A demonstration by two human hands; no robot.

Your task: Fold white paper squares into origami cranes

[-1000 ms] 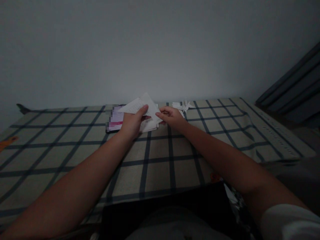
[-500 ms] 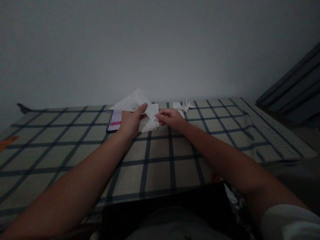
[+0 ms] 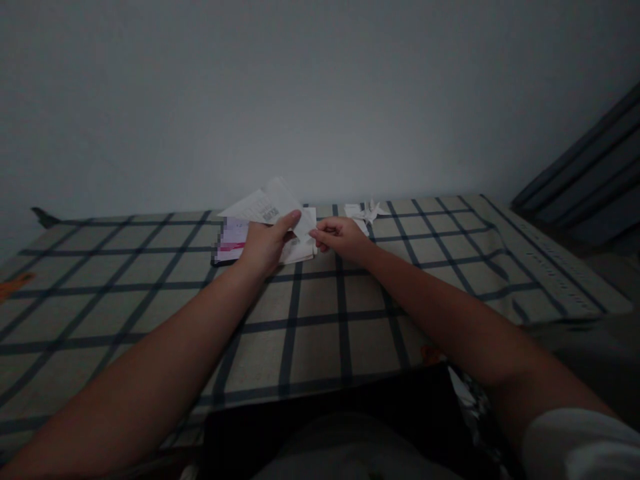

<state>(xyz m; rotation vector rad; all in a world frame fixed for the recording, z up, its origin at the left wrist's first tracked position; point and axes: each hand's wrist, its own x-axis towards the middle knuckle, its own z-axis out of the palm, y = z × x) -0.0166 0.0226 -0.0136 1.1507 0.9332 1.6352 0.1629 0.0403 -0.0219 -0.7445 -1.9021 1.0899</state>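
Observation:
My left hand (image 3: 265, 245) is closed on a white printed paper sheet (image 3: 263, 205), lifting it off a small stack of papers (image 3: 300, 250) on the checked cloth. My right hand (image 3: 340, 237) pinches the sheet's right corner with thumb and forefinger. Both hands meet at the far middle of the table. Under the lifted sheet lies a phone (image 3: 229, 243) with a lit pink and white screen.
A folded white paper crane (image 3: 367, 211) and scraps lie just beyond my right hand. The table's checked cloth (image 3: 320, 320) ends at a pale wall. A dark striped curtain (image 3: 590, 180) hangs at right. Something orange (image 3: 11, 287) shows at the left edge.
The sheet has been raised and swung leftward by my left hand. My right hand stayed at the sheet's right corner, shifting only slightly.

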